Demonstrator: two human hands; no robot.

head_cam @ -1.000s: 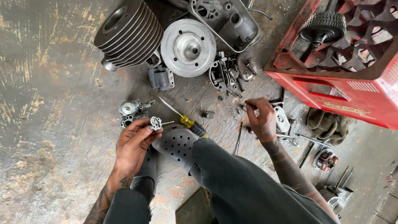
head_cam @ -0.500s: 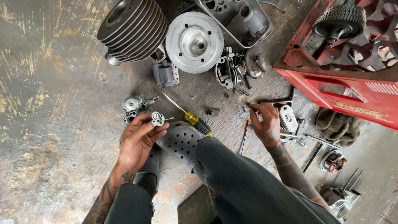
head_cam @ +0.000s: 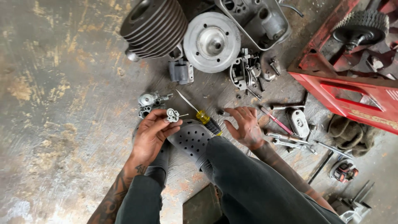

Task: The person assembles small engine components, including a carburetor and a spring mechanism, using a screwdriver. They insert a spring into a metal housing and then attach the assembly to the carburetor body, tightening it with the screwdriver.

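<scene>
Concrete floor [head_cam: 62, 103], grey, stained and scuffed; all items lie on it.

Finned cylinder [head_cam: 154, 25], dark, on its side, upper left of the spread.

Small carburettor body [head_cam: 148, 101], bright metal, just beyond the left hand.

Left hand [head_cam: 154, 133]: fingers closed on a small pale metal fitting [head_cam: 172, 115], pinched at the fingertips above a dark perforated clog [head_cam: 191, 139]. Held as it was half a second ago; grip unchanged.

Grey block part [head_cam: 180, 71], below the cylinder.

Round flywheel disc [head_cam: 212, 41], silver, flat.

Screwdriver [head_cam: 199, 114], yellow and black handle, lying between the two hands, touched by neither.

Right hand [head_cam: 245, 125]: open, fingers spread, empty. Changed: half a second ago it was further right among the tools; it has drawn back toward the screwdriver, its fingertips near a small dark nut [head_cam: 221, 112]. Judged to have taken nothing from the tools.

Pink-handled tool [head_cam: 277, 121] and spanners [head_cam: 286, 139], right of that hand.

Red crate [head_cam: 352, 95], far right, with a knobbly wheel [head_cam: 360, 25] inside.
</scene>
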